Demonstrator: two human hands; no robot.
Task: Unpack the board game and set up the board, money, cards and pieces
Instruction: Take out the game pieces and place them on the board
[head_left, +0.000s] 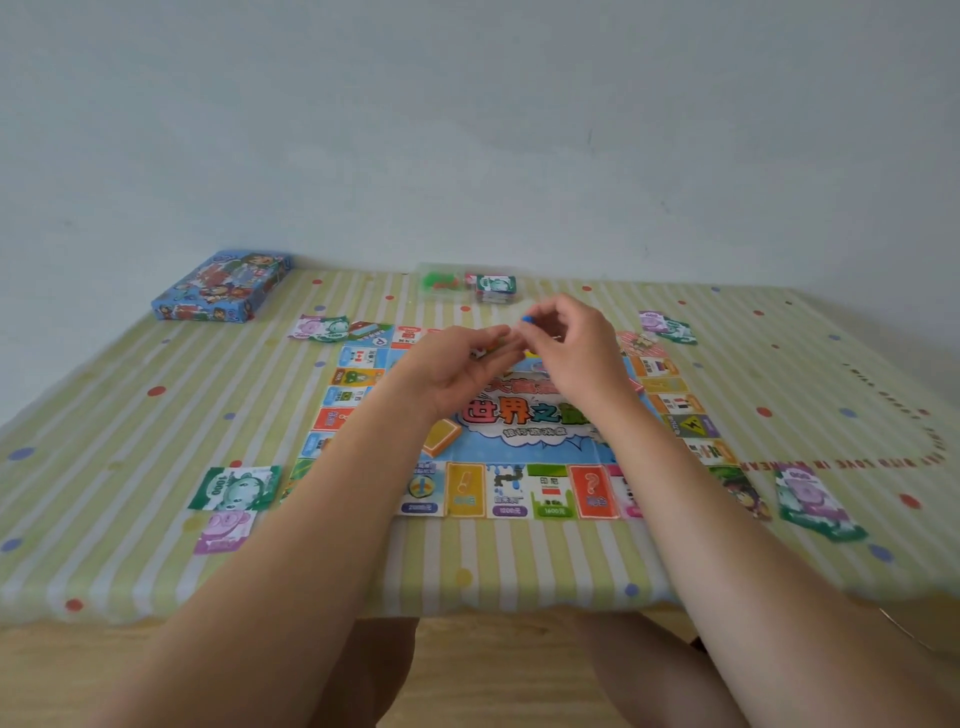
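Head view: right hand (569, 338) pinched a small blue piece (527, 318) at its fingertips; left hand (462, 371) cupped just beside, fingers loosely curled around small blurred bits. Board (524, 415) lay flat below both. Best to lower the piece upright onto a corner square before releasing.

Mid-frame, the left hand (457, 369) and right hand (571, 348) meet above the unfolded board (519, 488), the right pinching a small blue piece (527, 318). Money piles (236, 488) sit at its corners; the game box (221, 287) lies upper left.
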